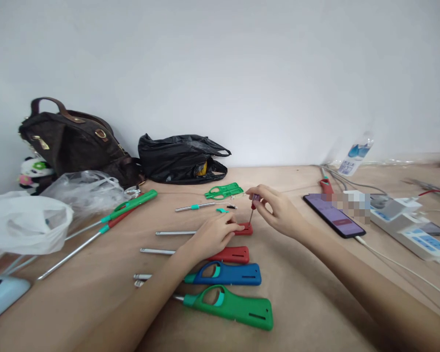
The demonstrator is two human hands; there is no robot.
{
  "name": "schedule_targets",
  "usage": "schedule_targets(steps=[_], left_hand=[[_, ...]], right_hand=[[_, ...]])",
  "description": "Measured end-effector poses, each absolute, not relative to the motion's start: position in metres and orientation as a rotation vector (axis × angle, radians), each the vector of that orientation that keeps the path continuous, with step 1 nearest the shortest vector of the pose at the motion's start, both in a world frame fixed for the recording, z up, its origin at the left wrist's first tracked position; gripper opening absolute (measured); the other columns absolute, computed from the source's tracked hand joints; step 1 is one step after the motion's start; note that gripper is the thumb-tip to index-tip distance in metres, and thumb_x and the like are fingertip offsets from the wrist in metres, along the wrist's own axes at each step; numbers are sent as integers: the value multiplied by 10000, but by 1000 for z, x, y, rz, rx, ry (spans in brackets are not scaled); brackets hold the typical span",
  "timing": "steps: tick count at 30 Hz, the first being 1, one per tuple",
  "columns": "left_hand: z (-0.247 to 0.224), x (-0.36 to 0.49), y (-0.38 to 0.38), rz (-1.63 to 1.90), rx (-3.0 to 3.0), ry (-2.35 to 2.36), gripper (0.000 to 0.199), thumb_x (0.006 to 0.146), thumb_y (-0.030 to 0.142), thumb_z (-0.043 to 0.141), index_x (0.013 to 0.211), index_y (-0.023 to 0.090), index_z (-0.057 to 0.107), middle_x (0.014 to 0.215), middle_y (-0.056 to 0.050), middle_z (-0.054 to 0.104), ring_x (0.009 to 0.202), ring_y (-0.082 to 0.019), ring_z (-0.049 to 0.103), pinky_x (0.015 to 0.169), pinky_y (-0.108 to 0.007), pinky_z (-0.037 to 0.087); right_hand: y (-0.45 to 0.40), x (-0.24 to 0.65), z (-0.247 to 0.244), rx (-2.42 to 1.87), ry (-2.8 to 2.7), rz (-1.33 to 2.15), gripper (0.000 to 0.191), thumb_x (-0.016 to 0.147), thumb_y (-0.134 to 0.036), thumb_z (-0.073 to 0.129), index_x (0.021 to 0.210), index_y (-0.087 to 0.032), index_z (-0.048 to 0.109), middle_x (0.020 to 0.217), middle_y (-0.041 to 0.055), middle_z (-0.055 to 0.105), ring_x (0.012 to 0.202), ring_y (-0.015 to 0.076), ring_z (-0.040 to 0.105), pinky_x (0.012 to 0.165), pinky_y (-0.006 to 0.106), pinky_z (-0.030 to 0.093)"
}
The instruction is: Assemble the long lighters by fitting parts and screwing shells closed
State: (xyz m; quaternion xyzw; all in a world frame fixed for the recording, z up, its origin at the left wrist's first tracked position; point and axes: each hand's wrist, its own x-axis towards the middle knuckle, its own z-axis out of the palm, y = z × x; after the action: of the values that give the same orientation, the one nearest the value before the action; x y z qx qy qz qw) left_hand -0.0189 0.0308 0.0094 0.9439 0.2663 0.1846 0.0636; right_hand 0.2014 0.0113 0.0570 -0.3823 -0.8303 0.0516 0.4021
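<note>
Grasping a screwdriver (255, 199), the right hand (276, 209) holds its tip at a red lighter (247, 229) — mid worktop (297, 278), beyond a second one (234, 254). The left hand (213, 236) presses it — whether gripping, I cannot tell.

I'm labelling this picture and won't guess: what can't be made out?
All in the head view:
- Red lighter under the screwdriver: middle hidden by the left hand.
- Screwdriver tip: too small to tell whether it sits in a screw.
- Black bag: plastic hides most contents.
- Pale blue object: cut off by the left edge.
- Phone: screen text too small.
</note>
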Motion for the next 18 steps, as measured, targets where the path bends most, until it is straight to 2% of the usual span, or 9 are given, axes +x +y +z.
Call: schedule_targets(steps=[2, 4, 7, 10, 13, 15, 18], left_hand=[[10, -19, 31, 554, 2848, 809, 309, 916, 103, 455, 1107, 206, 676, 997, -66, 600, 891, -192, 576, 772, -300, 472], [10, -19, 31, 540, 2841, 819, 313, 908, 97, 465, 1114, 205, 675, 1004, -68, 598, 901, -201, 577, 782, -315, 474], [11, -18, 31, 534, 2837, 817, 317, 902, 85, 465, 1108, 197, 679, 1001, -68, 599, 901, -205, 574, 783, -323, 473], [11, -18, 32, 550, 2842, 796, 304, 912, 93, 457, 1090, 191, 684, 993, -69, 602, 895, -199, 568, 776, -313, 470], [11, -18, 32, 547, 2841, 792, 305, 916, 96, 456, 1098, 189, 683, 998, -72, 602, 905, -198, 569, 781, -309, 470], [10, -18, 33, 533, 2837, 794, 313, 915, 94, 456, 1108, 194, 682, 998, -71, 601, 906, -196, 571, 786, -307, 472], [9, -18, 34, 528, 2834, 802, 323, 914, 88, 451, 1107, 202, 683, 995, -68, 599, 896, -190, 571, 785, -304, 476]], right_hand=[[13, 201, 68, -990, -2221, 17, 181, 922, -170, 404, 976, -178, 576, 862, 85, 634, 691, 181, 588, 629, 301, 444], [16, 199, 78, -1102, -2361, -154, 137, 902, -208, 488, 810, -183, 586, 760, 78, 630, 662, 199, 578, 600, 305, 404], [22, 196, 86, -1283, -2496, -385, 229, 910, -241, 528, 698, -175, 589, 698, 113, 649, 639, 233, 591, 583, 320, 359], [23, 196, 90, -1350, -2560, -512, 196, 924, -232, 521, 792, -137, 630, 752, 153, 683, 642, 245, 611, 612, 335, 355], [22, 199, 94, -1331, -2617, -590, 104, 895, -168, 548, 937, -105, 619, 733, 131, 690, 647, 238, 613, 661, 337, 357], [21, 199, 97, -1326, -2663, -660, 76, 897, -175, 563, 906, -117, 612, 721, 121, 692, 676, 238, 618, 678, 330, 351], [18, 194, 101, -1381, -2713, -758, 195, 945, -261, 536, 814, -135, 608, 768, 138, 705, 768, 248, 639, 690, 316, 342]])
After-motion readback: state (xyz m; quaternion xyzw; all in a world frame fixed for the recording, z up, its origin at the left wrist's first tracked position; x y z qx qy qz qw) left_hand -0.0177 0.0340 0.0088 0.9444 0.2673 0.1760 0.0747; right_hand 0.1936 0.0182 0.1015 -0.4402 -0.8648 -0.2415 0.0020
